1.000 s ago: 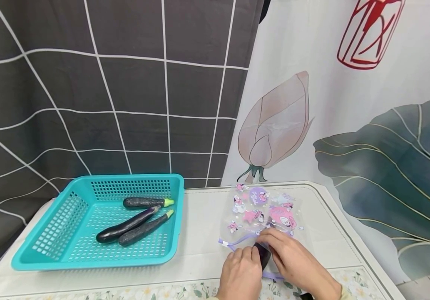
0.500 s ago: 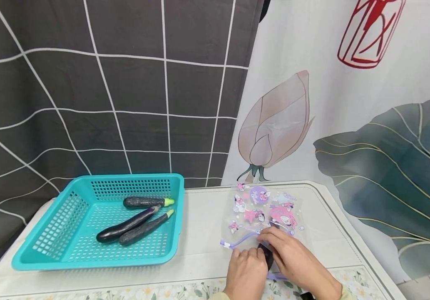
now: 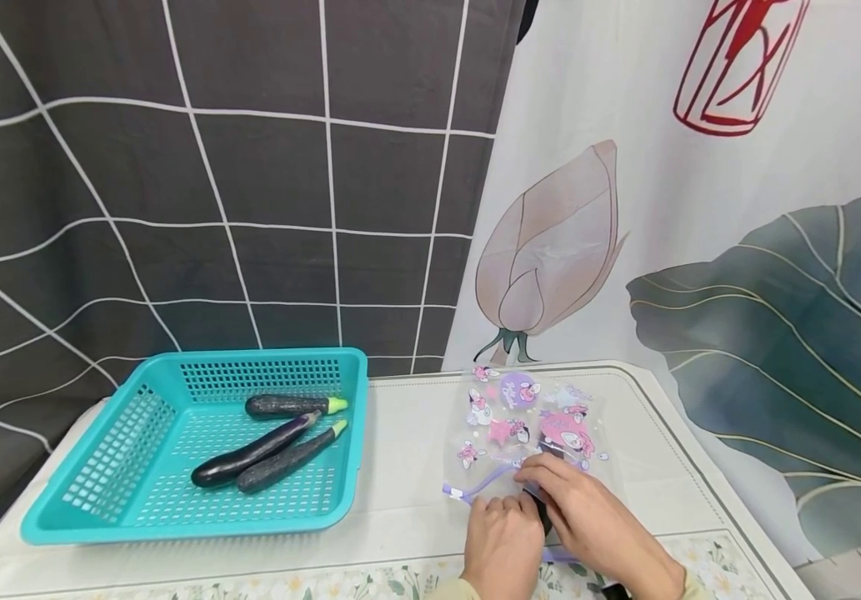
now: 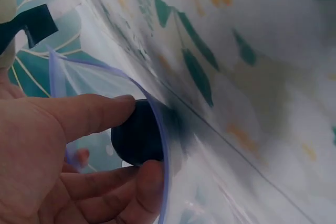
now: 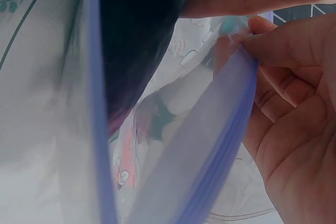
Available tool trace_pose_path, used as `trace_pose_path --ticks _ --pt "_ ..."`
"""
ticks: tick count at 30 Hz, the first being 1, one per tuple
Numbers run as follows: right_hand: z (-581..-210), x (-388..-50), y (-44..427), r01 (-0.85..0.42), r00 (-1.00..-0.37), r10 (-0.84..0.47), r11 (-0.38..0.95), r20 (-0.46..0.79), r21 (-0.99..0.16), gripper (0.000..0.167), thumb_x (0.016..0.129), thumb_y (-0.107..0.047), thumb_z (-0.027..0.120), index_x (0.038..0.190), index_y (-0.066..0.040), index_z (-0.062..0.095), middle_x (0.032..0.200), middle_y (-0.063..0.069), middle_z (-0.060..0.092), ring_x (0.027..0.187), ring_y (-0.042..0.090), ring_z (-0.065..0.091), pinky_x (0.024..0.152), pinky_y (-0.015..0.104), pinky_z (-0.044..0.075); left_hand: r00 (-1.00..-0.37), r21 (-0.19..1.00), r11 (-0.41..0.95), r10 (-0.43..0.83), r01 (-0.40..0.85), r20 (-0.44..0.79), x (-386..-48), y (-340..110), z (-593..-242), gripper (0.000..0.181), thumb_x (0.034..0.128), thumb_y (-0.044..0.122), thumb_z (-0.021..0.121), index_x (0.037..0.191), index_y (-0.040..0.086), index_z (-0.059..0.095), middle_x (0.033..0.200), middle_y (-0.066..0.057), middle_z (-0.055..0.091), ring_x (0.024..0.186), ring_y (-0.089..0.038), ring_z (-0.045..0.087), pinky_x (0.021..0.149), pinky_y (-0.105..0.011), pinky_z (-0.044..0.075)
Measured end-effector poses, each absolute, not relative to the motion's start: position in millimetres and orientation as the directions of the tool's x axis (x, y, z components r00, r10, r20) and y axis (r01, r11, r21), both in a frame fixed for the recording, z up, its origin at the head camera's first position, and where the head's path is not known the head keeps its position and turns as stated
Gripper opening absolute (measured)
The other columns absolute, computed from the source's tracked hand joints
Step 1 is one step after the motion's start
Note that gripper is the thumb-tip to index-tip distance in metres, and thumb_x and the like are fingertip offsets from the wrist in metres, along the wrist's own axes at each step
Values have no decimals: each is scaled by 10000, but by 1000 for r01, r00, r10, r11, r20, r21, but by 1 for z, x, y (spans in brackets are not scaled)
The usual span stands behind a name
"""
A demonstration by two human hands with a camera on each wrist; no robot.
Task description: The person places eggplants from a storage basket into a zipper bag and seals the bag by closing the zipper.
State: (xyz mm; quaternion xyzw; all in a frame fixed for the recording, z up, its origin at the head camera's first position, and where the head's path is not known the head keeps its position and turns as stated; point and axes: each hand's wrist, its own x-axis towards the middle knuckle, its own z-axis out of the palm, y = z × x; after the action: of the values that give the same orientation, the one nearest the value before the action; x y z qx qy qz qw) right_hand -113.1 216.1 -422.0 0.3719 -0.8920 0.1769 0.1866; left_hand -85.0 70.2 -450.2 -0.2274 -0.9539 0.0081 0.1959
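In the head view, a clear zip bag (image 3: 490,454) printed with pink and purple cartoons lies flat, its purple zip mouth (image 5: 223,140) parted. My left hand (image 3: 503,542) holds a dark eggplant (image 4: 137,134) by its rounded end, thumb on one side and fingers on the other. The eggplant's tapered part reaches between the two zip edges in the right wrist view. My right hand (image 3: 588,521) pinches one edge of the bag's mouth between thumb and fingers. From above, both hands cover most of the eggplant.
Left of the bag stands a turquoise basket (image 3: 197,527) with three long dark vegetables (image 3: 257,450) inside. A pale cloth with a floral front strip covers the table (image 3: 407,467). Behind hang a dark grid curtain (image 3: 265,175) and a white printed one.
My left hand has shifted right, carrying the eggplant further into the bag's mouth. My right hand stays in nearly the same place on the bag.
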Motion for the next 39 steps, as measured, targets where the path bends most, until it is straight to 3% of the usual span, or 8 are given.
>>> trace_pose_path --ticks 5,12,21,25,33,39 --pt "-422 -112 217 -720 -663 -592 671 458 -175 337 814 95 705 1091 -97 693 1143 -55 624 1011 103 634 858 208 497 -826 -129 895 443 426 348 -86 74 -452 248 861 304 713 1011 107 698 704 27 587 618 -105 520 607 -279 328" --pt "-422 -112 217 -727 -656 -592 663 467 -181 330 815 97 708 1082 -96 697 1137 -52 626 1011 102 633 910 107 418 -821 -150 899 438 412 365 -87 74 -455 229 857 308 702 978 114 692 690 28 555 623 -107 485 614 -280 305" --pt "-421 -114 218 -729 -655 -598 660 462 -180 343 808 105 709 1082 -101 690 1131 -56 621 1004 97 631 846 175 495 -760 -169 886 458 432 461 -83 68 -458 224 851 287 696 966 99 733 699 32 588 632 -97 489 595 -257 313" --pt "-422 -114 218 -728 -655 -599 663 460 -175 355 809 105 707 1093 -107 688 1136 -50 622 1011 103 632 824 235 528 -759 -145 877 470 457 450 -80 63 -454 206 854 285 714 955 107 739 735 33 613 663 -97 515 604 -247 321" --pt "-422 -114 218 -724 -658 -594 669 463 -170 341 812 98 702 1086 -105 694 1125 -60 625 1001 94 633 860 170 483 -791 -68 868 478 492 382 -76 54 -439 183 849 265 752 982 140 737 798 30 654 715 -98 580 613 -222 377" --pt "-421 -113 218 -716 -668 -590 676 454 -175 316 822 94 702 1069 -102 702 1129 -52 628 1007 103 636 822 256 538 -800 39 851 477 524 364 -77 44 -432 214 835 243 762 1012 124 747 820 26 670 732 -98 593 620 -226 378"
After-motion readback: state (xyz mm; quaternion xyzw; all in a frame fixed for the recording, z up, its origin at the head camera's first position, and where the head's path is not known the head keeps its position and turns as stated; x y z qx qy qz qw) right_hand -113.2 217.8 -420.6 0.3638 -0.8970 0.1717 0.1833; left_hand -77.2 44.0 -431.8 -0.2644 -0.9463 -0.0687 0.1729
